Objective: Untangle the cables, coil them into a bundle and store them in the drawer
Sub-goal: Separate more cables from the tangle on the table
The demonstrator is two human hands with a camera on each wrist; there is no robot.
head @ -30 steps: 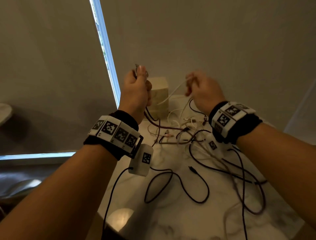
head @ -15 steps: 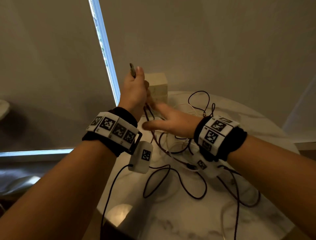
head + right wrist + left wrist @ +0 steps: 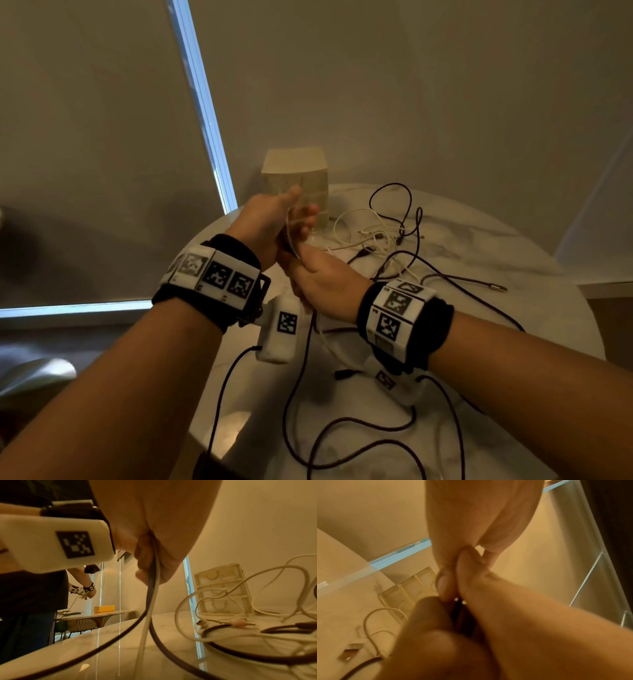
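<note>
Above the marble table [image 3: 513, 308], my left hand [image 3: 294, 216] holds a white cable [image 3: 290, 236] and a dark cable against its palm, thumb up. Just below it, my right hand [image 3: 315, 277] grips the same strands. The right wrist view shows my right hand [image 3: 150, 563] curled round one dark cable [image 3: 150, 588] and one white cable [image 3: 157, 588], which hang to the table. A tangle of white cables [image 3: 370, 233] and dark cables [image 3: 407, 212] lies behind my hands. The small cream drawer unit [image 3: 294, 174] stands at the table's back edge, drawers closed.
More dark cable loops [image 3: 359, 428] lie across the near part of the table, one ending in a plug [image 3: 496, 287] at the right. A window edge [image 3: 205, 120] runs behind on the left. Another person [image 3: 85, 589] works at a far table.
Both hands have come down from the raised position. My right hand let go of the white cable on the right, crossed to the left hand and now grips the strands just below it.
</note>
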